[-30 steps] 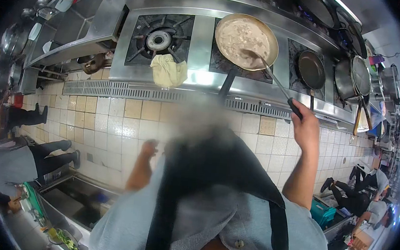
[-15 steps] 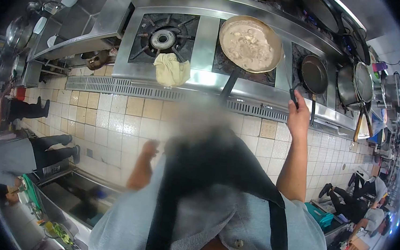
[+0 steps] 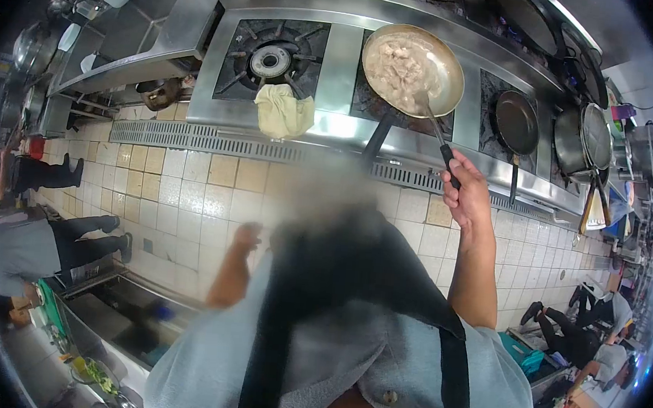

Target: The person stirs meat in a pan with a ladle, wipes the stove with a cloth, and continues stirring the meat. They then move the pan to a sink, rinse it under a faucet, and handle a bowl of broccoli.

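Right hand point(image 3: 467, 186): closed around a black-handled spoon point(image 3: 435, 127).
Spoon: its end dips into creamy, chunky food point(image 3: 399, 64).
Pan point(image 3: 454, 87): holds the food, on the stove point(image 3: 338, 74).
Left hand point(image 3: 245, 237): blurred, loosely open, empty, near the apron point(image 3: 336, 270).

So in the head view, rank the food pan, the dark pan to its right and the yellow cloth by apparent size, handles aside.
1. Food pan, clearly largest.
2. Yellow cloth and dark pan: too alike to rank.
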{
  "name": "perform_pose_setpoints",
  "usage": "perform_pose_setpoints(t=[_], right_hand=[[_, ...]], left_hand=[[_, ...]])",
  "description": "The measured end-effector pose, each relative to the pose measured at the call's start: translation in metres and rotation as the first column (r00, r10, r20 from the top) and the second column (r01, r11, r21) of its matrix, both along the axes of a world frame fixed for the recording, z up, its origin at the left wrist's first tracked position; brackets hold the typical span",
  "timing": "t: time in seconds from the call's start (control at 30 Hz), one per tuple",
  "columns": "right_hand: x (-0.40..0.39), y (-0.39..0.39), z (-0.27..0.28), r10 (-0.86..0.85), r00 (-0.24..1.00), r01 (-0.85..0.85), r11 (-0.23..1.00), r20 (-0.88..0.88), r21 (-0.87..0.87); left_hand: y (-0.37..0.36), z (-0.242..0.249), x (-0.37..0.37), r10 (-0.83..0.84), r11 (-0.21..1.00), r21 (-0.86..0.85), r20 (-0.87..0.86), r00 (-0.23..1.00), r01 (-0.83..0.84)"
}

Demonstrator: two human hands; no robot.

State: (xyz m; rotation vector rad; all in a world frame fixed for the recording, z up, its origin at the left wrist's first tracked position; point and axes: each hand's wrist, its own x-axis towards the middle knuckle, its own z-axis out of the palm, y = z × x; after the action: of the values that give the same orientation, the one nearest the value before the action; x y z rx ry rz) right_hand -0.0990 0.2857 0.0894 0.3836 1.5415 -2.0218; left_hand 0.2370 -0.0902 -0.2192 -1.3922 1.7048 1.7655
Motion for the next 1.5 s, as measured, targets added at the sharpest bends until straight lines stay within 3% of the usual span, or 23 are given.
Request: perform_pose_setpoints(t=[0.07,0.1,0.17,0.23,0.27,0.4,0.47,0.5,0.57,0.6,0.63,0.67,0.77,0.87,1.0,1.07,1.1,1.17,1.23,1.3,1.33,1.43,1.5], right_hand=[[0.006,0.001,0.011,0.008,0.999,-0.006,0.998,-0.032,0.061],[0.009,0.002,0.017,0.031,0.996,-0.019,0.989,-0.079,0.145],[0.015,0.004,0.025,0.058,0.991,-0.029,0.973,-0.123,0.228],[0.02,0.006,0.032,0.104,0.956,0.04,0.879,-0.273,0.475],[0.023,0.009,0.036,0.103,0.956,0.041,0.879,-0.273,0.475],[0.027,0.016,0.042,0.287,0.863,0.022,0.802,-0.416,0.597],[0.027,0.016,0.034,0.368,0.807,0.036,0.75,-0.461,0.66],[0.025,0.016,0.022,0.443,0.754,0.041,0.705,-0.485,0.708],[0.021,0.013,0.007,0.517,0.695,0.052,0.657,-0.499,0.752],[0.02,0.009,0.003,0.523,0.731,0.085,0.567,-0.438,0.819],[0.018,0.006,0.0,0.521,0.765,0.113,0.469,-0.378,0.876],[0.015,0.005,-0.002,0.524,0.763,0.112,0.47,-0.379,0.876],[0.008,0.006,-0.004,0.511,0.747,0.199,0.439,-0.425,0.876],[0.0,0.005,0.006,0.466,0.725,0.228,0.531,-0.507,0.816],[-0.01,-0.004,0.006,0.49,0.651,0.273,0.561,-0.58,0.781],[-0.011,-0.013,0.005,0.601,0.565,0.313,0.477,-0.565,0.821],[-0.01,-0.016,0.004,0.6,0.567,0.313,0.477,-0.565,0.821],[-0.007,-0.018,-0.001,0.692,0.583,0.265,0.334,-0.426,0.905],[-0.001,-0.014,-0.005,0.691,0.592,0.258,0.325,-0.415,0.91],[0.005,-0.006,-0.004,0.67,0.638,0.214,0.32,-0.38,0.923],[0.006,-0.001,0.001,0.673,0.636,0.212,0.32,-0.378,0.924],[0.005,0.019,0.013,0.65,0.641,0.209,0.363,-0.407,0.908],[0.001,0.035,0.013,0.495,0.669,0.235,0.566,-0.554,0.79]], left_hand=[[-0.009,-0.021,0.006,-0.184,0.978,-0.093,0.03,0.982,0.186],[-0.006,-0.009,0.002,-0.185,0.978,-0.093,0.032,0.982,0.187],[-0.001,0.011,-0.005,-0.008,1.0,0.028,0.108,0.994,0.005],[-0.005,0.003,0.003,-0.086,0.996,-0.005,0.08,0.993,0.087],[-0.005,0.006,0.003,-0.166,0.985,-0.04,0.055,0.985,0.168],[-0.005,0.005,0.004,-0.137,0.99,0.005,0.139,0.981,0.138],[-0.02,-0.05,0.024,-0.285,0.95,-0.122,0.042,0.958,0.288],[-0.024,-0.055,0.025,-0.286,0.95,-0.121,0.041,0.957,0.289],[-0.032,-0.062,0.023,-0.625,0.743,-0.282,0.035,0.78,0.607],[-0.028,-0.052,0.016,-0.624,0.744,-0.282,0.034,0.781,0.606],[-0.02,-0.031,0.006,-0.423,0.893,-0.141,0.058,0.904,0.427],[-0.014,-0.013,-0.002,-0.203,0.979,-0.006,0.115,0.972,0.205],[-0.011,0.001,-0.008,-0.126,0.992,0.025,0.097,0.987,0.124],[-0.004,0.011,-0.007,-0.037,0.999,0.013,0.121,0.992,0.036],[-0.005,0.008,0.005,-0.221,0.971,-0.053,0.149,0.964,0.231],[-0.006,-0.003,0.009,-0.25,0.959,-0.096,0.146,0.957,0.265],[-0.008,-0.011,0.013,-0.251,0.959,-0.096,0.147,0.957,0.266],[-0.012,-0.03,0.021,-0.267,0.954,-0.136,0.023,0.963,0.268],[-0.023,-0.065,0.033,-0.31,0.935,-0.185,-0.013,0.951,0.303],[-0.02,-0.064,0.033,-0.347,0.916,-0.233,-0.044,0.937,0.328],[-0.018,-0.063,0.032,-0.289,0.939,-0.211,-0.047,0.956,0.273],[-0.011,-0.034,0.016,-0.194,0.974,-0.117,0.015,0.981,0.194],[-0.005,-0.009,0.006,-0.161,0.985,-0.045,0.081,0.984,0.165]])
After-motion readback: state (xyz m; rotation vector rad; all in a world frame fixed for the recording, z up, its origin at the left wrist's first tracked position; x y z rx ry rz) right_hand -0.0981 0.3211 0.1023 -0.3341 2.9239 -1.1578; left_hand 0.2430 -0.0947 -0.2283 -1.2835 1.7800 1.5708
